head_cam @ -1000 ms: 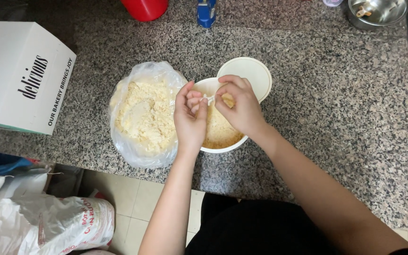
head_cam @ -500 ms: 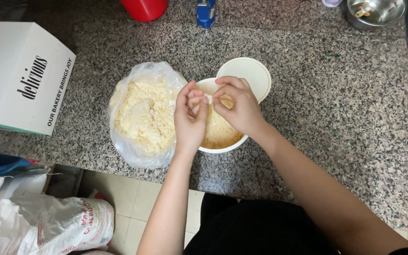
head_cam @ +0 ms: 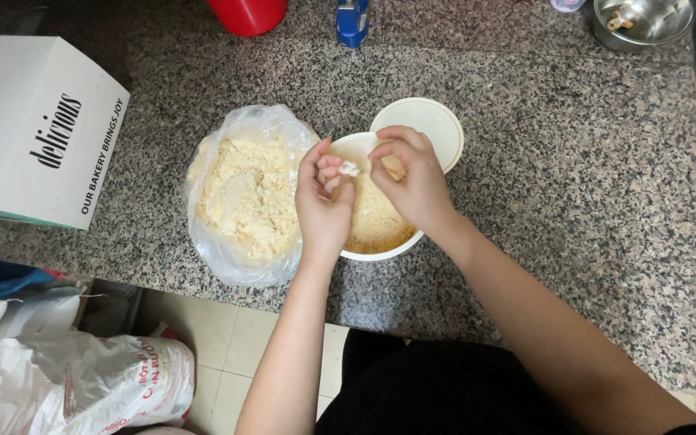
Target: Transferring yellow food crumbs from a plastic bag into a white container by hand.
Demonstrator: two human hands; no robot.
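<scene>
Over a white round tub (head_cam: pixel 380 251) of pale yellow crumbly stuff, both hands work together. My left hand (head_cam: pixel 324 201) pinches a small whitish piece (head_cam: pixel 350 168) between its fingertips. My right hand (head_cam: pixel 412 177) grips a tan lump (head_cam: pixel 394 167) just beside it. The tub's white lid (head_cam: pixel 428 121) lies flat behind my right hand. To the left of the tub sits an open clear plastic bag (head_cam: pixel 227 242) full of the same pale yellow crumbs (head_cam: pixel 247 197).
All this rests on a speckled granite counter (head_cam: pixel 573 185). A white cardboard box (head_cam: pixel 34 133) stands at the far left. A red cup (head_cam: pixel 247 14), a blue bottle (head_cam: pixel 352 20) and a metal bowl (head_cam: pixel 642 22) line the back. A white sack (head_cam: pixel 82 387) lies on the floor.
</scene>
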